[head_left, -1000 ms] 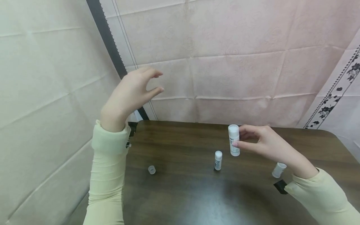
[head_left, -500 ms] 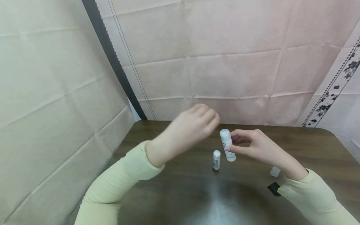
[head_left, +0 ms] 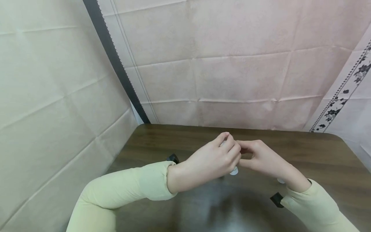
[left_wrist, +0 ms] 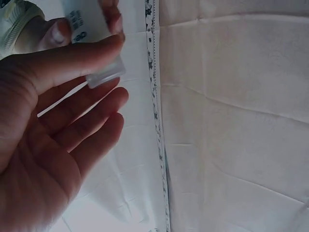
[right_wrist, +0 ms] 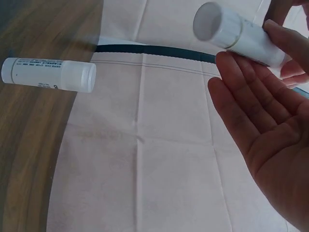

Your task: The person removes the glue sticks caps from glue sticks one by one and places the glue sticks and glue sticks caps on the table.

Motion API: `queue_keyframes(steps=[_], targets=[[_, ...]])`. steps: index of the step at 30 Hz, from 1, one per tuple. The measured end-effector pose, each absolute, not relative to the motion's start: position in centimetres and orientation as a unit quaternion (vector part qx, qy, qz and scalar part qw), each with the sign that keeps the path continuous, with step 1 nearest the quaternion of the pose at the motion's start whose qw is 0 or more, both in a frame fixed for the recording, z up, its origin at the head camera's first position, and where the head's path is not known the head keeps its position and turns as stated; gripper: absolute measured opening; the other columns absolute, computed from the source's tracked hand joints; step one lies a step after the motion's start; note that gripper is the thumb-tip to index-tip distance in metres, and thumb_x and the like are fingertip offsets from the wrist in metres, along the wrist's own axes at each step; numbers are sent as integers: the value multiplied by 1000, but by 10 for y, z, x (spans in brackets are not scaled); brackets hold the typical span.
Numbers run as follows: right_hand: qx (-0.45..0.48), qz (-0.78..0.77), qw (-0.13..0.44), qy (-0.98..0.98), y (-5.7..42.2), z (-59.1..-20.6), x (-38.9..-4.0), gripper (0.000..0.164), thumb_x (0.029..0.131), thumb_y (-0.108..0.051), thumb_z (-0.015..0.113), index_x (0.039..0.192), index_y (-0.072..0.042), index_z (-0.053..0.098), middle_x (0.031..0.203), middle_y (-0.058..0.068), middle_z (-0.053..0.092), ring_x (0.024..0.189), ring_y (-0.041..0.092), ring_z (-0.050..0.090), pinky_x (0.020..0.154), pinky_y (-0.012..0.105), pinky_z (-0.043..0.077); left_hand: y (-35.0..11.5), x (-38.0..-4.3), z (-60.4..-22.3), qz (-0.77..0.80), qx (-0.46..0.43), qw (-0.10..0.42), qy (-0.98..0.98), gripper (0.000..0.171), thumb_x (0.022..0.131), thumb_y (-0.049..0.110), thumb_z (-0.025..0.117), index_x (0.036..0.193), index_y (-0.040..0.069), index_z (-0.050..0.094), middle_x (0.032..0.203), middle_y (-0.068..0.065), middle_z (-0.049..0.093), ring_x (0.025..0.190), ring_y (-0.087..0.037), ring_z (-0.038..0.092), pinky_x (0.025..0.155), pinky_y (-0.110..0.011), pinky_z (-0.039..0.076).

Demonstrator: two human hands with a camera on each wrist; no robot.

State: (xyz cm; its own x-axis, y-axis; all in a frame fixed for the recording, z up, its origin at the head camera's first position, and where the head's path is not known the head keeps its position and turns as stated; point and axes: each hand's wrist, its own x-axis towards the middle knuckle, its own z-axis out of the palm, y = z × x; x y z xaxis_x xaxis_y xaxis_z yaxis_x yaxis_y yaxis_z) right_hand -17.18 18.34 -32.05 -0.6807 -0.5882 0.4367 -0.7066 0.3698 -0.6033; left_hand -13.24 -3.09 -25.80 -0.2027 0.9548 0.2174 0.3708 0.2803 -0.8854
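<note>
A white cylindrical bottle [right_wrist: 241, 36] with a printed label is held between both hands above the table. My right hand [head_left: 263, 161] pinches its side between thumb and fingers. My left hand [head_left: 208, 164] has come over the top end and covers most of the bottle in the head view. In the left wrist view, the left thumb and fingers pinch the bottle's translucent end [left_wrist: 107, 75]. A second, similar white bottle [right_wrist: 46, 75] stands on the table in the right wrist view, hidden behind the left hand in the head view.
Part of a small white container [head_left: 280, 180] shows beside the right wrist on the dark wooden table [head_left: 162, 138]. Pale cloth [head_left: 237, 77] hangs behind the table and along its left side. Black wrist devices [head_left: 173, 158] sit at both sleeves.
My left hand has swung right and down from the upper left to the bottle and now grips its top. My right hand has shifted slightly left and down with the bottle, tilting it.
</note>
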Motion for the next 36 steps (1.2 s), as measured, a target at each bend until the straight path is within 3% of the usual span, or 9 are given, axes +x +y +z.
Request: queue_keyframes(steps=[8,18,31,36], targets=[[398,408,60,-819,181,-325,-170,28,86,-6,78,109,-20,71,98,-17,71,90,7,68,79,26,55,-31,-136,-262,350,-493,408,-685,29,104,26,45,96,18,71,94,1,64,97,-21,63,99,-35,47],[409,409,54,-814,178,-329,-173,27,87,-9,79,110,-18,71,101,-15,72,92,6,69,80,26,56,-34,-136,-262,350,-487,394,-696,21,93,11,54,96,20,73,92,4,66,91,-18,63,96,-32,48],[430,399,65,-807,171,-333,-174,31,84,-6,81,112,-14,72,99,-13,72,86,5,68,77,24,56,-35,-127,-262,338,-458,368,-736,12,91,18,63,91,20,74,88,5,67,81,-13,62,84,-27,50],[440,386,69,-808,168,-333,-174,32,83,-3,80,113,-12,71,98,-12,72,86,4,68,77,24,56,-35,-125,-263,351,-442,348,-748,16,94,16,61,97,20,75,91,4,67,85,-14,64,83,-26,51]])
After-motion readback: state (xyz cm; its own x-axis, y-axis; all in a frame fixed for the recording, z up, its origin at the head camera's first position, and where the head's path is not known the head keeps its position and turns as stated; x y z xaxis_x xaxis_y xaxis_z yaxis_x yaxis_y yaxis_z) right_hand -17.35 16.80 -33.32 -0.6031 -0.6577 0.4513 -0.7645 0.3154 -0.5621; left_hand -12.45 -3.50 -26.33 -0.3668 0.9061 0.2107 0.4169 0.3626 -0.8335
